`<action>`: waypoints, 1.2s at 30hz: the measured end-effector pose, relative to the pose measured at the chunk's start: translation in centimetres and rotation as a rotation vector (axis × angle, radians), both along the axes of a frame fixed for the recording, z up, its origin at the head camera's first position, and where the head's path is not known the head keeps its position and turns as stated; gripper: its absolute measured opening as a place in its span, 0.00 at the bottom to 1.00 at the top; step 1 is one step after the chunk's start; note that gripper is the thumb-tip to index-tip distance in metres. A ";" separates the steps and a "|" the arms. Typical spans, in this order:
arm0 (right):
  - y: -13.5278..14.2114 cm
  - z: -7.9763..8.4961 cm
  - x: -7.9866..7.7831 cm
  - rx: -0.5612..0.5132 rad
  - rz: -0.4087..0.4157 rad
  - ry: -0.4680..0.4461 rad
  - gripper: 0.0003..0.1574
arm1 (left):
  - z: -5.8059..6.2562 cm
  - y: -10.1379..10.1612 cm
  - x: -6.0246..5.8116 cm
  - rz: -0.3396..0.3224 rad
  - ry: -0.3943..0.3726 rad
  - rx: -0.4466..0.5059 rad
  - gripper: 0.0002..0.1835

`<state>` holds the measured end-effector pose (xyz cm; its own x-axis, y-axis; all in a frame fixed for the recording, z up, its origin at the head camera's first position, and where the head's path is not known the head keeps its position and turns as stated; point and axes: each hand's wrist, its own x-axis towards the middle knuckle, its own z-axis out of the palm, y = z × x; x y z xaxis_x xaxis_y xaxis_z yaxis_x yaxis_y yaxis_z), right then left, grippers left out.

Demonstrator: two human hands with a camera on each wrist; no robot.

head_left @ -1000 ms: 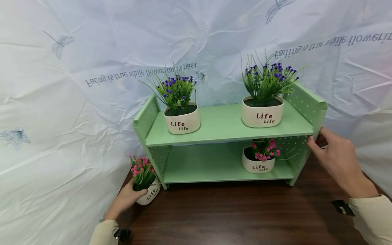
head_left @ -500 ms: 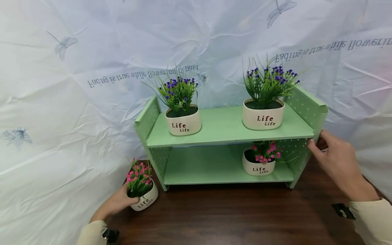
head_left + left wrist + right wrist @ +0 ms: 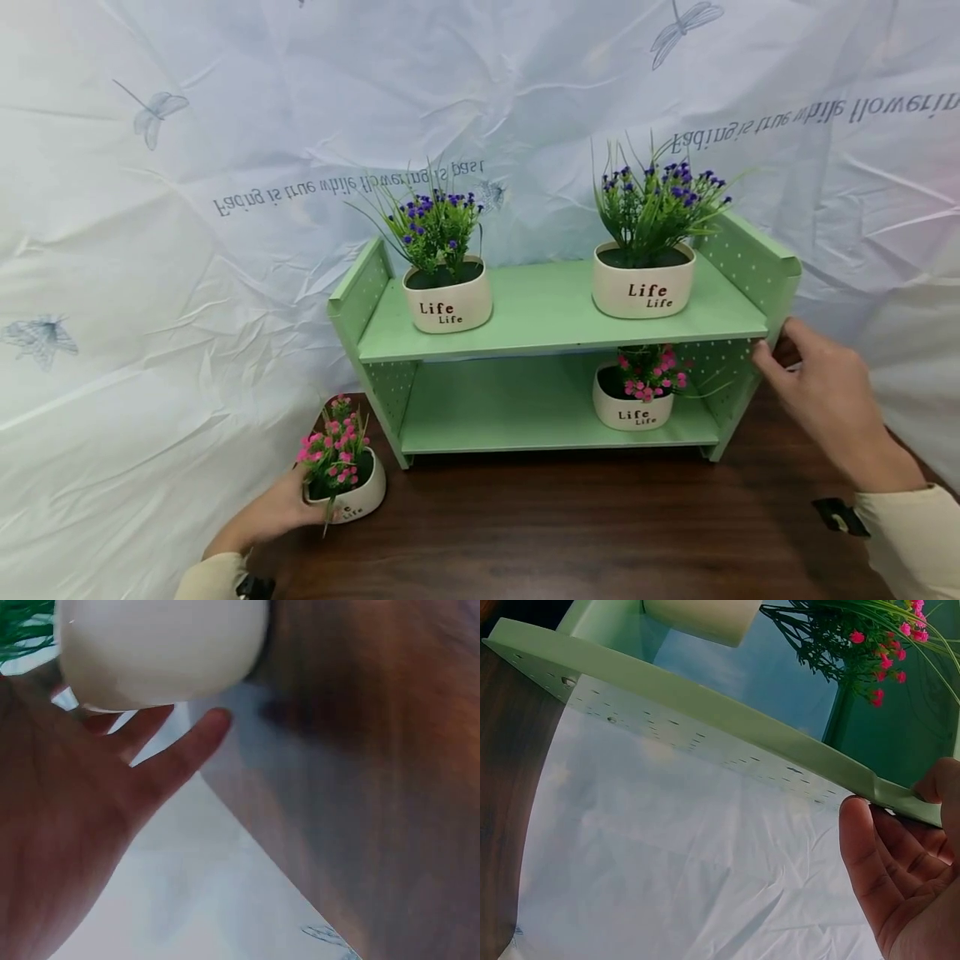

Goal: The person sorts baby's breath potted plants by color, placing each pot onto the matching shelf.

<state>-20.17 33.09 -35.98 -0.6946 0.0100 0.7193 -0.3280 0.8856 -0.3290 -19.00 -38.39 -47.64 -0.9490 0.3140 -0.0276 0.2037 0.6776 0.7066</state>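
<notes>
Low at the left in the head view, my left hand (image 3: 273, 510) holds a white oval pot (image 3: 367, 493) of pink artificial flowers at its left side, just left of the shelf. The left wrist view shows that pot (image 3: 165, 645) over the dark table, with fingers (image 3: 187, 754) spread along its lower edge. My right hand (image 3: 828, 396) grips the right side panel of a green two-tier shelf (image 3: 540, 304). In the right wrist view, the thumb lies on one side of the panel (image 3: 727, 709) and the fingers are on the other.
Two pots with purple flowers, a left one (image 3: 450, 304) and a right one (image 3: 643, 287), stand on the upper tier. Another pot with pink flowers (image 3: 633, 408) sits at the right of the lower tier. White printed cloth (image 3: 187, 292) surrounds the brown table (image 3: 570, 525).
My left hand has moved left and toward me with the pink-flowered pot, farther from the shelf, and the pot now looks more upright. My right hand keeps its place on the panel.
</notes>
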 end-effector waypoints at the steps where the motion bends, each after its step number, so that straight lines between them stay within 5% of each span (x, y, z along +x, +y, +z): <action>1: 0.0 0.0 0.0 0.002 0.001 0.001 0.05 | -0.3 0.1 0.0 0.013 0.010 0.017 0.51; 5: 0.0 0.0 0.0 0.006 0.003 0.006 0.04 | -1.3 0.4 -0.2 0.060 0.068 0.014 0.61; 8: 0.0 0.0 0.0 0.011 0.000 0.018 0.04 | -1.4 0.5 -0.4 0.086 0.096 -0.042 0.58; 14: 0.0 -0.1 0.1 -0.001 -0.002 0.016 0.05 | -1.1 0.6 -0.4 0.009 0.110 -0.035 0.47; 21: 0.0 -0.2 0.1 -0.004 -0.004 0.015 0.05 | -0.7 2.0 0.1 -0.028 0.202 -0.091 0.56; 36: -0.3 -0.2 0.0 0.005 -0.010 0.021 0.05 | -0.6 5.3 -0.5 -0.168 0.158 -0.035 0.56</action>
